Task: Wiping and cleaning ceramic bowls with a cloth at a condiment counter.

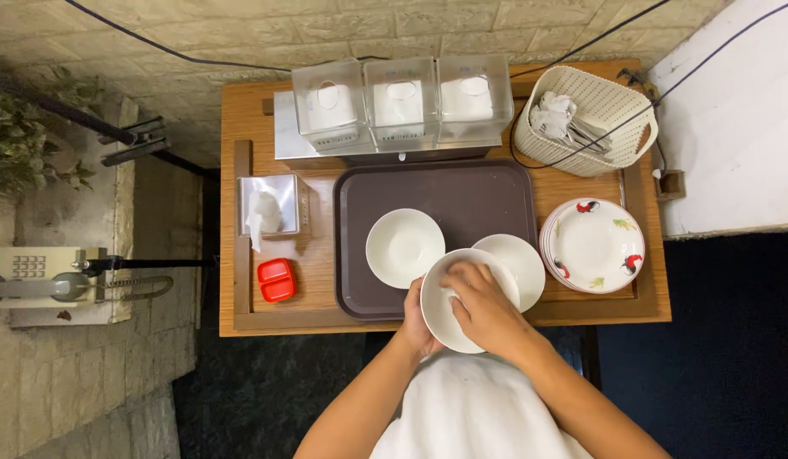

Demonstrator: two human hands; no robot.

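We hold a white bowl (449,319) tilted up over the near edge of the wooden table (241,319), at about six o'clock from the brown tray (462,191). Our left hand (418,327) grips the bowl from behind at its left rim, fingers curled around it. Our right hand (483,306) lies inside the bowl, fingers bent and pressing a bit of white cloth (450,295) against its inner wall. On the tray stand a second white bowl (402,246) and, at three o'clock from it, a third bowl (521,259), partly behind the held one. At three o'clock from the tray sits a stack of plates (594,246) with red rooster prints; at twelve o'clock from those, a cream basket (611,115). A small red box (276,280) lies at nine o'clock from the tray.
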